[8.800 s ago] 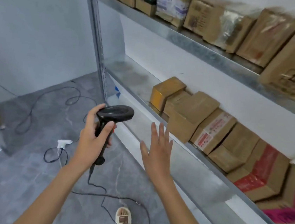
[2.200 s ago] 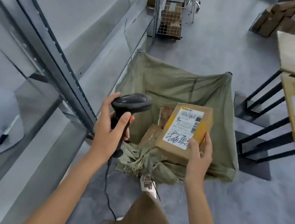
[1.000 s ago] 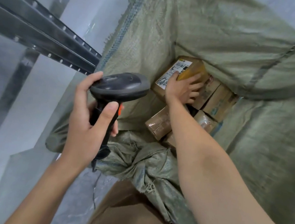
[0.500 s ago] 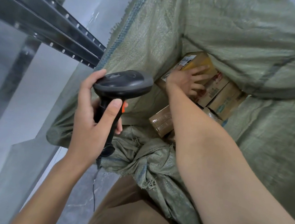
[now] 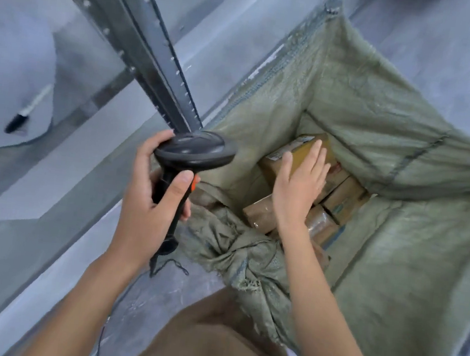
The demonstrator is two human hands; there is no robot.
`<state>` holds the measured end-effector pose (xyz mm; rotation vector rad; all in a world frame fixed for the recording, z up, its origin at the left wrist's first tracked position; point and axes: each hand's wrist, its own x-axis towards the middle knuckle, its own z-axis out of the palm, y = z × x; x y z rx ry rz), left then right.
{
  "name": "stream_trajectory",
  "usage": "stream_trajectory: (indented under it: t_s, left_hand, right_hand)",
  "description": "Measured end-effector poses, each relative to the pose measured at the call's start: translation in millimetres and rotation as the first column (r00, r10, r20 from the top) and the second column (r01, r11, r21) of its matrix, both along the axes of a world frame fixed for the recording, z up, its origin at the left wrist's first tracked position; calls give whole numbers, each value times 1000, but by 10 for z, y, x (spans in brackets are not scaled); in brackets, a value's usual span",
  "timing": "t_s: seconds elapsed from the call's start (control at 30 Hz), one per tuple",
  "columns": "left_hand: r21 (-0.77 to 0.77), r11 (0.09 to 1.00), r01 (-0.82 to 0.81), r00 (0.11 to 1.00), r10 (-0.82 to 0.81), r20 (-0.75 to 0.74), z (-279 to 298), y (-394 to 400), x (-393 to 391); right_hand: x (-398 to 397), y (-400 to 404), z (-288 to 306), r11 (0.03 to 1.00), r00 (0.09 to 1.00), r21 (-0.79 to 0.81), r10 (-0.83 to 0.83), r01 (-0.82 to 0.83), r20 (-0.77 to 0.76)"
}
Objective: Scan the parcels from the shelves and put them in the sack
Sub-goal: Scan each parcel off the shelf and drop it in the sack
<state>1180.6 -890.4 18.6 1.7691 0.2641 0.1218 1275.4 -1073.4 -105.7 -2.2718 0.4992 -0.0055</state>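
A green woven sack (image 5: pixel 417 216) stands open on the floor with several cardboard parcels at its bottom. The yellow-brown parcel (image 5: pixel 298 155) with a white label lies against the sack's left wall, on top of the others. My right hand (image 5: pixel 300 185) hovers over it with fingers straight and spread, holding nothing. My left hand (image 5: pixel 151 203) grips the handle of a black barcode scanner (image 5: pixel 192 152) with an orange trigger, held to the left of the sack opening.
A grey metal shelf upright (image 5: pixel 144 41) runs diagonally at upper left, with the lower shelf boards (image 5: pixel 36 184) beside the sack. A black-and-white marker (image 5: pixel 24 113) lies on a shelf at far left. The scanner's cable (image 5: pixel 126 297) hangs to the grey floor.
My right hand has let go of the labelled parcel and lifted out of the sack, fingers now spread. The parcel stays in the sack. The scanner remains in my left hand.
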Motion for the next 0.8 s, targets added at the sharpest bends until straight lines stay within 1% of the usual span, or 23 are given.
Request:
stream_trajectory:
  t_s: [0.1,0.17,0.27,0.33,0.4,0.47,0.6,0.8]
  left_hand:
    - [-4,996,-93,994,93,51,172,347,-415]
    - [1,985,-170,982,170,78,278,632,-796]
    - [-18,946,-323,940,323,109,374,1080,-1527]
    - [-20,903,-428,895,427,129,424,1347,-2095]
    - [-28,850,-527,840,525,140,478,1576,-2693]
    - [-36,789,-614,777,611,149,531,1766,-3266]
    - [-35,630,-775,616,767,180,633,2065,-4266]
    - [-60,428,-902,402,882,246,777,2282,-5299]
  right_hand:
    - [-432,463,495,988,981,21,149,-152,127]
    - [-748,870,783,950,929,-8,307,-312,206]
    - [-1296,1511,1050,833,790,-108,549,-542,273]
    - [-1705,1915,1147,742,691,-152,666,-653,281]
    - [-2143,2298,1224,641,589,-150,758,-753,280]
    - [-2581,2647,1291,545,495,-139,823,-827,280]
    - [-3401,3211,1422,362,316,-162,914,-918,256]
    - [-4301,3723,1602,140,98,-203,974,-969,204]
